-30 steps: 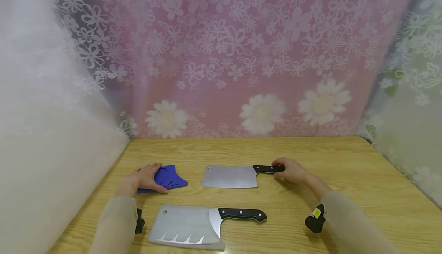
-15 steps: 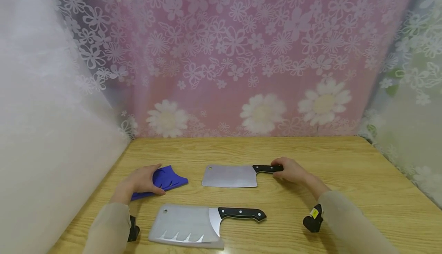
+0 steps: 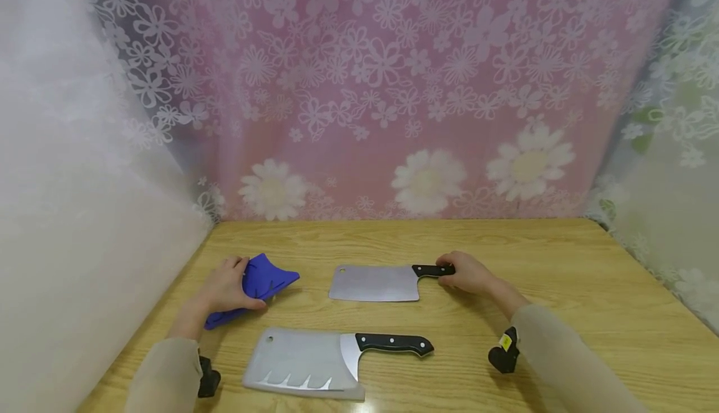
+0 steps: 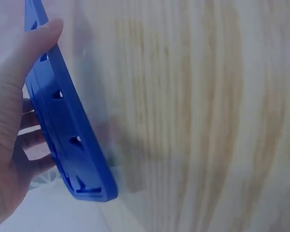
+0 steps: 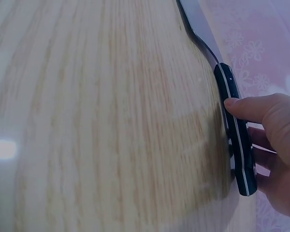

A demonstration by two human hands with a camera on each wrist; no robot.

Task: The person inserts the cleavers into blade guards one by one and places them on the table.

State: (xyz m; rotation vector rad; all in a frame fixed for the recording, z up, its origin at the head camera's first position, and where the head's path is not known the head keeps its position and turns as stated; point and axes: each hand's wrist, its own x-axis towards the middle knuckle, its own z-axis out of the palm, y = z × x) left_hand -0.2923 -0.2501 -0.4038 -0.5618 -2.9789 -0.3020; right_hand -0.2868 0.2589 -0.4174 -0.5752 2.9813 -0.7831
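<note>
My left hand (image 3: 227, 288) holds a blue plastic blade guard (image 3: 261, 279) with slots cut in it, thumb on one edge and fingers on the other. The guard is tilted, its notched end pointing right; in the left wrist view the blue guard (image 4: 63, 106) stands at a slant in the grip. Right of it lies a bare cleaver (image 3: 373, 283), blade to the left. My right hand (image 3: 469, 272) pinches the end of its black handle (image 5: 234, 128), thumb on one side and fingers on the other. The palm side of the left hand is hidden in the head view.
Nearer me lies a second cleaver (image 3: 396, 343), its blade inside a translucent sheath (image 3: 303, 360). All rests on a wood-grain table (image 3: 539, 251). A white sheet (image 3: 101, 213) hangs on the left and a pink flowered curtain (image 3: 348, 107) at the back.
The blue guard has turned from lying nearly flat to a steeper tilt, and my left hand has shifted left with it. My right hand has slid slightly left along the cleaver's handle.
</note>
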